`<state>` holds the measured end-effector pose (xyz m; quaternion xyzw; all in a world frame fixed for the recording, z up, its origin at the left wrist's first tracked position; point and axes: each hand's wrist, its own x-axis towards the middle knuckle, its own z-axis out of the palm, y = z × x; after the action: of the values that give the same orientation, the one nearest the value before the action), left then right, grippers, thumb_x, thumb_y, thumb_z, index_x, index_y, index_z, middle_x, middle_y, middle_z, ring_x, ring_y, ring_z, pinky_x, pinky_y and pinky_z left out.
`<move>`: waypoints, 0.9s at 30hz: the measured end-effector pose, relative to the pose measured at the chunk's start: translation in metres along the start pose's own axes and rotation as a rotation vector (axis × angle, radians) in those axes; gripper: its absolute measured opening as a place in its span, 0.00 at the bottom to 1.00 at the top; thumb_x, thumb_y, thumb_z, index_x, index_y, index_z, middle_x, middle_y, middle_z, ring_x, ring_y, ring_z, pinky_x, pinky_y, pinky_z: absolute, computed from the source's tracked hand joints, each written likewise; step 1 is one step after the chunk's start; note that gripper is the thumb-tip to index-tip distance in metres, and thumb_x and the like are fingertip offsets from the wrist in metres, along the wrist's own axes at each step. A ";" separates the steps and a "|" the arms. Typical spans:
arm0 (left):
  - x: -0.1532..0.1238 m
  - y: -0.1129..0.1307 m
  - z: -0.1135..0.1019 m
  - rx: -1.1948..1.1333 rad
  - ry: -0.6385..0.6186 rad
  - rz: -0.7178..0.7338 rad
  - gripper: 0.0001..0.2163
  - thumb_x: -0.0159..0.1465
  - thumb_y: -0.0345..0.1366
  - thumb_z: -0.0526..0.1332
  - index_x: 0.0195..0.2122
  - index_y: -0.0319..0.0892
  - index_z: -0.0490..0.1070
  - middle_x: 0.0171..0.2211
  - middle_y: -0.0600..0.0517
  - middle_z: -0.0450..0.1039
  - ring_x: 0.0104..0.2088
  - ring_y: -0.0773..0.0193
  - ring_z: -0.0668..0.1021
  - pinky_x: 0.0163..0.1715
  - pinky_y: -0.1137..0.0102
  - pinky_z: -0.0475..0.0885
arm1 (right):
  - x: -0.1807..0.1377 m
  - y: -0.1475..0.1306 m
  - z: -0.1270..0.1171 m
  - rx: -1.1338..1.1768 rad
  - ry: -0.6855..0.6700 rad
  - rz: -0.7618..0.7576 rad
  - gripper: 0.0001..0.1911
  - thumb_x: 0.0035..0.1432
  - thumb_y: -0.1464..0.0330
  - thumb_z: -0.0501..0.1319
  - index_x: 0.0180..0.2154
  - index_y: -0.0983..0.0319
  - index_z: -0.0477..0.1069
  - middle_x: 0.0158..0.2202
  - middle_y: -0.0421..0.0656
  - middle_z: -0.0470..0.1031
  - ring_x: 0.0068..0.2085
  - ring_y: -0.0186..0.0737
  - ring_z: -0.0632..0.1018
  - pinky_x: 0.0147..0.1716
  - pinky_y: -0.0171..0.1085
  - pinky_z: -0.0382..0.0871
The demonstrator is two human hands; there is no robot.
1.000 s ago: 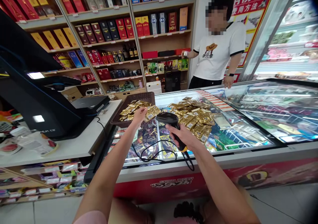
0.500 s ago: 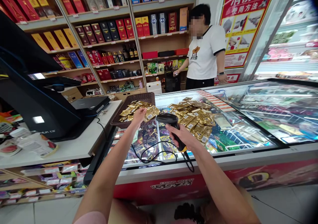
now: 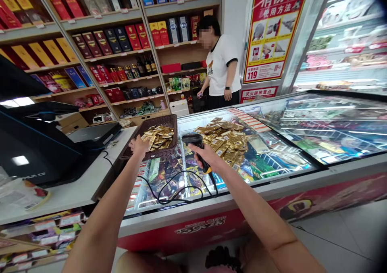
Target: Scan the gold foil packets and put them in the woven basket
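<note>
My left hand (image 3: pixel 139 146) is at the left part of a brown woven basket (image 3: pixel 174 132), beside the gold packets (image 3: pixel 160 136) heaped toward its right side. Its fingers look apart, partly turned from view, and I see no packet in them. My right hand (image 3: pixel 207 157) is wrapped round the grip of a black handheld barcode scanner (image 3: pixel 192 139), whose head points left toward the basket. Just right of the scanner lies a larger loose pile of gold packets (image 3: pixel 225 142) on the glass top. The scanner's black cable (image 3: pixel 169 200) loops across the glass below.
A glass-topped freezer (image 3: pixel 287 176) runs across in front of me. To the left, a counter (image 3: pixel 111 152) carries a dark screen terminal (image 3: pixel 36 144). A person in a white T-shirt (image 3: pixel 223 65) stands behind the freezer, near shelves of boxed bottles (image 3: pixel 111 39).
My left hand has moved left from beside the scanner, where it held a gold packet, to the basket's left part. The basket's packets now lie bunched rightward. The view has turned right.
</note>
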<state>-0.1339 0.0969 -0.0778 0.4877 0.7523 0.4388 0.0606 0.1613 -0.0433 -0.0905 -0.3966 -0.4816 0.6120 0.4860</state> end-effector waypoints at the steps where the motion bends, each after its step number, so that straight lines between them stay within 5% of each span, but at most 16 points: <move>1: -0.004 0.008 0.006 0.072 0.035 0.047 0.19 0.57 0.39 0.67 0.50 0.41 0.73 0.58 0.35 0.67 0.62 0.36 0.62 0.56 0.50 0.62 | -0.001 0.000 -0.006 -0.008 0.028 0.010 0.24 0.52 0.48 0.69 0.26 0.58 0.63 0.16 0.34 0.64 0.14 0.29 0.64 0.12 0.31 0.59; 3: -0.016 0.028 0.026 0.150 0.016 0.215 0.16 0.62 0.39 0.62 0.50 0.42 0.74 0.59 0.38 0.68 0.63 0.40 0.62 0.60 0.50 0.58 | -0.005 0.001 -0.023 -0.033 0.087 0.043 0.24 0.52 0.49 0.69 0.26 0.58 0.62 0.16 0.34 0.65 0.14 0.29 0.64 0.12 0.31 0.58; 7: -0.061 0.072 0.082 0.042 -0.341 0.528 0.10 0.65 0.38 0.58 0.40 0.44 0.78 0.47 0.46 0.78 0.53 0.52 0.74 0.57 0.60 0.63 | -0.019 0.006 -0.064 -0.096 0.189 0.068 0.25 0.54 0.48 0.67 0.22 0.59 0.63 0.15 0.36 0.64 0.14 0.31 0.65 0.12 0.32 0.58; 11: -0.119 0.104 0.137 0.010 -0.714 0.496 0.12 0.61 0.47 0.64 0.29 0.44 0.77 0.36 0.47 0.79 0.42 0.53 0.78 0.42 0.66 0.68 | -0.039 0.010 -0.105 -0.127 0.275 0.062 0.26 0.53 0.47 0.68 0.22 0.58 0.62 0.15 0.37 0.64 0.14 0.32 0.65 0.12 0.33 0.58; 13: -0.141 0.113 0.154 0.076 -0.792 0.463 0.15 0.55 0.51 0.69 0.26 0.44 0.75 0.34 0.46 0.78 0.41 0.50 0.78 0.38 0.66 0.67 | -0.049 0.011 -0.121 -0.161 0.278 0.054 0.26 0.53 0.46 0.68 0.22 0.58 0.62 0.15 0.36 0.63 0.14 0.32 0.64 0.12 0.33 0.57; 20: -0.159 0.122 0.162 0.119 -0.767 0.309 0.28 0.41 0.45 0.78 0.40 0.41 0.70 0.44 0.42 0.75 0.43 0.50 0.76 0.33 0.69 0.65 | -0.067 0.010 -0.141 -0.243 0.246 0.018 0.24 0.54 0.45 0.66 0.28 0.57 0.64 0.16 0.35 0.65 0.14 0.33 0.65 0.13 0.34 0.58; 27: -0.146 0.099 0.148 -0.217 -0.755 0.324 0.20 0.54 0.35 0.69 0.48 0.43 0.70 0.43 0.47 0.75 0.38 0.58 0.76 0.31 0.71 0.66 | -0.070 0.002 -0.118 -0.249 0.193 0.022 0.23 0.55 0.47 0.66 0.30 0.58 0.63 0.17 0.34 0.64 0.14 0.31 0.65 0.13 0.32 0.58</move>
<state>0.0857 0.0845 -0.1461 0.7168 0.5403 0.3098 0.3135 0.2883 -0.0879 -0.1170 -0.5160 -0.5004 0.5119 0.4705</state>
